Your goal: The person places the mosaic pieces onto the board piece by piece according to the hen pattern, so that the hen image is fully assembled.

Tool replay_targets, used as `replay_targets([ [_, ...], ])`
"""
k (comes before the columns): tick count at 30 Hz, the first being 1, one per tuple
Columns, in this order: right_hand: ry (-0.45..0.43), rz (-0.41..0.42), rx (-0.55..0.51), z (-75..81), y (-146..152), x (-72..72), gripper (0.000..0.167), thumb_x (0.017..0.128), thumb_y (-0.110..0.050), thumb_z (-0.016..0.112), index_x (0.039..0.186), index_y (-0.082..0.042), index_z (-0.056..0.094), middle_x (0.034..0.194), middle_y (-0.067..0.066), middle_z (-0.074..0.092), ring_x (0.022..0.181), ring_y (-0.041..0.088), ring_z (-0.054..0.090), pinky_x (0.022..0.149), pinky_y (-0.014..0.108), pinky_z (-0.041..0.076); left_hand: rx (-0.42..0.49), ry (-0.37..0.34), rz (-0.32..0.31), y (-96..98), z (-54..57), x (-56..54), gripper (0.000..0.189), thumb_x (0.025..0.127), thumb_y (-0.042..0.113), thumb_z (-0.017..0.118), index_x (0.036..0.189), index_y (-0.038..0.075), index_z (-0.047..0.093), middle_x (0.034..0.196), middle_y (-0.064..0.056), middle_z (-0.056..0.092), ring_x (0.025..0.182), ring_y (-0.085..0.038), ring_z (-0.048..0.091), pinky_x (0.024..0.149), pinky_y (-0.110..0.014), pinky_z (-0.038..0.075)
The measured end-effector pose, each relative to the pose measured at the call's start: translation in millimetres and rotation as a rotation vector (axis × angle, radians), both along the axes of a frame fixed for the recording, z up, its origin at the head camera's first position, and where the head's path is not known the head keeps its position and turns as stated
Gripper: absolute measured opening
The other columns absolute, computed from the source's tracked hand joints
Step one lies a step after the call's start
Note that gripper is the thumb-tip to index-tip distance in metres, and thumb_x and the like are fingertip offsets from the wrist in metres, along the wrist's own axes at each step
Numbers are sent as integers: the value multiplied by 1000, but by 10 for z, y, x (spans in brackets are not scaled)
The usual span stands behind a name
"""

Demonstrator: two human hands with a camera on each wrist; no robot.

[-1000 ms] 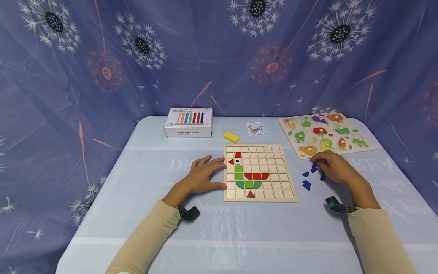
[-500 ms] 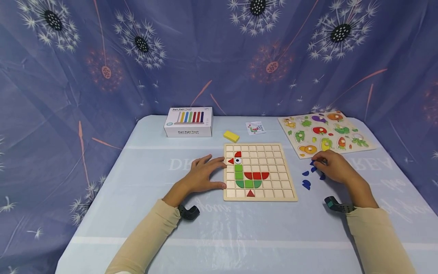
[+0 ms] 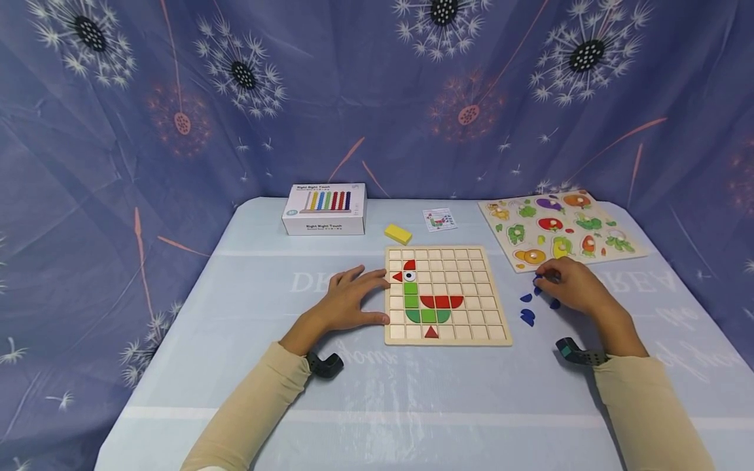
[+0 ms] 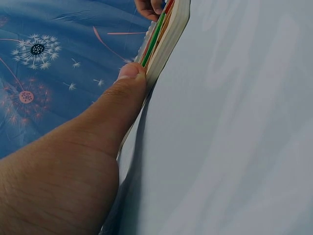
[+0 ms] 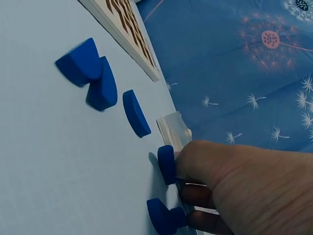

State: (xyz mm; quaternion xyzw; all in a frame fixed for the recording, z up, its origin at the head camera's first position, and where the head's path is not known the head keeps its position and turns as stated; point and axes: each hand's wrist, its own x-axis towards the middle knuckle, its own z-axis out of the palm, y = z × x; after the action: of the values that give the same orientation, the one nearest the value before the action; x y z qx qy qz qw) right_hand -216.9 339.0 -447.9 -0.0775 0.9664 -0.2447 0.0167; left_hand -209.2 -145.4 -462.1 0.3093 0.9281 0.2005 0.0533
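Note:
My left hand rests at the left edge of a wooden grid board, fingers spread; the left wrist view shows its thumb against the board's side. On the board, red, green and eye-marked tiles form a bird, with a red triangle below. Right of the board, my right hand pinches a blue curved tile between thumb and fingers, partly hidden in the head view. Around it on the table lie several more blue tiles, including a half-round one and an overlapping pair.
Behind my right hand lies a vegetable peg puzzle. At the back are a white box with a picture of coloured beads, a yellow block and a small picture card. A dandelion-patterned curtain hangs behind the table.
My right hand's fingers shift slightly among the blue tiles and draw one up between thumb and fingers. My left hand and the board stay put.

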Motion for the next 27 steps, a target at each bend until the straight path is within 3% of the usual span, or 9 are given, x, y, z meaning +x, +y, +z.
replay_targets([
  [10,-22,-25,-14,4,8,14,28,95,-17,72,115,3,65,114,25,62,105,42,56,95,63,43,9,3,-5,-7,-6,1,73,84,69,70,145,32,52,162,9,33,150,-36,18,110,-60,15],
  [27,-11,-30,-18,1,-5,15,26,94,-14,72,112,4,65,111,24,56,98,39,52,91,61,43,9,8,1,-13,-7,7,73,83,69,70,145,32,53,162,9,34,150,-36,18,110,-59,15],
])
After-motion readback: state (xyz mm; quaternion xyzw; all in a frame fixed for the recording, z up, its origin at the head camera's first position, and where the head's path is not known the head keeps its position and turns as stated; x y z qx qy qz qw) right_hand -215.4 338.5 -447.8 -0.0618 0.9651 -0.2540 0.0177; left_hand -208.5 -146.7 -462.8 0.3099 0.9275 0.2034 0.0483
